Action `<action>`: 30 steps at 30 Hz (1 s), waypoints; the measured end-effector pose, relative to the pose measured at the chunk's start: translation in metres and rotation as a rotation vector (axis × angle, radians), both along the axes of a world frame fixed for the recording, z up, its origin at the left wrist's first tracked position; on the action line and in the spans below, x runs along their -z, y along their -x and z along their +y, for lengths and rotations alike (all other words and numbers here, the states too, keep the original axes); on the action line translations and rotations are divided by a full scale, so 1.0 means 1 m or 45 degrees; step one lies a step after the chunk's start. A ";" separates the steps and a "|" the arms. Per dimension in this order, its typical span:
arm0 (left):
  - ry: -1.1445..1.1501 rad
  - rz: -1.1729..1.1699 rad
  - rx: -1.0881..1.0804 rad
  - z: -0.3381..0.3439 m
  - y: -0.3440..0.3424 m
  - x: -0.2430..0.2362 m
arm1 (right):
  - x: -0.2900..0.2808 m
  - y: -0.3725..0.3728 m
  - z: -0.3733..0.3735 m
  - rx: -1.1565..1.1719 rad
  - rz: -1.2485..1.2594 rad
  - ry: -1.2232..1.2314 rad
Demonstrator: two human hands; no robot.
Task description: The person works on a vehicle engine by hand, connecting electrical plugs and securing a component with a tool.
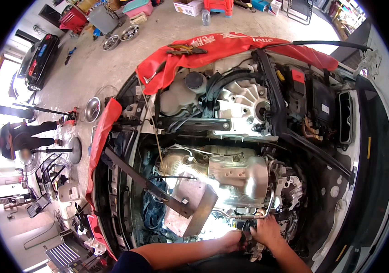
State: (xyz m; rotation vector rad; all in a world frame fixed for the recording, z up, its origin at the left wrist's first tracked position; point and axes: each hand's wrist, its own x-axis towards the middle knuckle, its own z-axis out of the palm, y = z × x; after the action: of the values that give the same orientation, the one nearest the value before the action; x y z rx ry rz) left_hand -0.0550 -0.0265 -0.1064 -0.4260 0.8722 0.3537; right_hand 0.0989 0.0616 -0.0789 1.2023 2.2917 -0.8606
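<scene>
Both hands low in open engine bay, just below shiny silver heat shield (231,175). Left hand (233,240) closed, grip on small dark part (248,236), part mostly hidden. Right hand (267,230) fingers curled on same dark part, beside thin bent metal pipe (267,207). Dark flat steel bar (146,184) left of shield. Red fender cover (194,54) far above shield, pliers (186,49) on it.

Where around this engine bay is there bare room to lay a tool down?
Free: the red fender cover right of the pliers. Crowded: both hands, left hand and right hand, are wedged among hoses below the silver heat shield.
</scene>
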 end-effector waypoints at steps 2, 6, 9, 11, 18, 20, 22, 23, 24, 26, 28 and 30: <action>0.043 -0.146 -0.138 -0.001 0.002 0.000 | 0.008 -0.002 -0.009 0.049 0.065 -0.057; 0.055 -0.304 -0.198 -0.006 0.013 0.016 | 0.003 0.005 -0.015 0.192 -0.012 -0.017; 0.078 -0.063 -0.013 0.009 0.003 -0.011 | 0.006 0.000 -0.011 0.058 -0.042 0.020; -0.130 0.040 0.120 -0.001 -0.018 0.002 | -0.004 0.007 0.009 -0.043 -0.033 0.186; -1.000 0.491 0.640 -0.015 -0.037 0.012 | -0.014 0.011 0.032 0.088 -0.075 0.521; -0.759 0.373 0.754 0.006 -0.020 -0.011 | -0.005 0.012 0.032 0.098 -0.022 0.504; -0.873 0.470 0.687 0.006 -0.018 -0.013 | 0.008 0.009 0.030 -0.021 -0.042 0.467; -0.918 0.513 0.717 0.007 -0.019 -0.012 | 0.008 0.007 0.030 0.008 0.022 0.434; -0.957 0.561 0.750 0.004 -0.021 -0.012 | 0.005 0.007 0.033 0.001 -0.018 0.499; -1.141 0.783 0.736 -0.002 -0.027 -0.011 | 0.014 0.000 0.028 0.012 0.026 0.497; -1.056 0.662 0.749 0.002 -0.031 -0.014 | 0.012 -0.010 0.025 0.008 0.076 0.379; -1.069 0.721 0.804 -0.007 -0.030 -0.010 | 0.005 0.006 0.029 0.102 -0.130 0.615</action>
State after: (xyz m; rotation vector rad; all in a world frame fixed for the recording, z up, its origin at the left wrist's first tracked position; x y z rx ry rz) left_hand -0.0255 -0.0340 -0.0964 0.7558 1.2522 0.2204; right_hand 0.0927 0.0906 -0.0841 1.0897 1.8179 -1.2596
